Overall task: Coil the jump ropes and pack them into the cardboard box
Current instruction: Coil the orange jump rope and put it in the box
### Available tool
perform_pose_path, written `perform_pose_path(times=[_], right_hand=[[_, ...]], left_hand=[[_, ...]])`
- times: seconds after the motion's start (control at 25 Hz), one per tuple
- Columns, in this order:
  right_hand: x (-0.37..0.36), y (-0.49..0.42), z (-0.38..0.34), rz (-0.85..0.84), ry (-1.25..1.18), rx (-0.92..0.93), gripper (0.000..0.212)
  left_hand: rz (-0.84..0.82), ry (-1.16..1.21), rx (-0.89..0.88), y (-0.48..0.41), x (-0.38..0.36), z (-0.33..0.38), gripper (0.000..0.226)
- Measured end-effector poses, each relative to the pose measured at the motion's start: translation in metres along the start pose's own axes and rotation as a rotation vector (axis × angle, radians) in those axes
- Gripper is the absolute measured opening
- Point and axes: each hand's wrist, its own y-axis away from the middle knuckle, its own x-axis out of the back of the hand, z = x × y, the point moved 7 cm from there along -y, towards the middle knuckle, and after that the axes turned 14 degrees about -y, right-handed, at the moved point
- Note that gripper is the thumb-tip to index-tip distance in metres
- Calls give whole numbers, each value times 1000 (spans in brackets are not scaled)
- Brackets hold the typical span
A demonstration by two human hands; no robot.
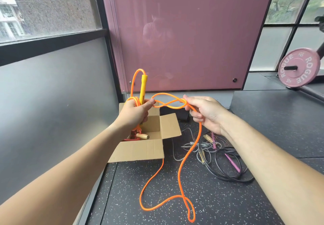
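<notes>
An orange jump rope with a yellow handle is gripped, partly coiled, in the curled left hand. A twisted loop is pinched by the right hand, the slack trailing to the floor beside the cardboard box.

forearms reach toward 12 o'clock; left hand grips the orange cord jump rope, right hand at 3 o'clock pinches it.
</notes>
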Motion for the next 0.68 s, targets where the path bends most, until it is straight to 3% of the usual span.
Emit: perform_pose_path(times=[0.12,0.2,0.32,0.48,0.56,0.68], right_hand=[[-2,0,1,-22,135,9,21],[-2,3,-6,51,237,24,33],[19,10,-33,371,363,166,49],[65,20,-45,702,268,301,51],[64,12,-34,581,196,267,46],[30,-4,-15,126,96,182,36]], left_hand=[[7,18,-22,1,-1,3,31],[23,22,-38,-1,2,6,26],[81,-46,-74,-4,14,8,23],[99,-98,-115,-1,15,16,23],[87,-34,-91,0,10,18,22],[31,40,-46,1,-1,18,20]])
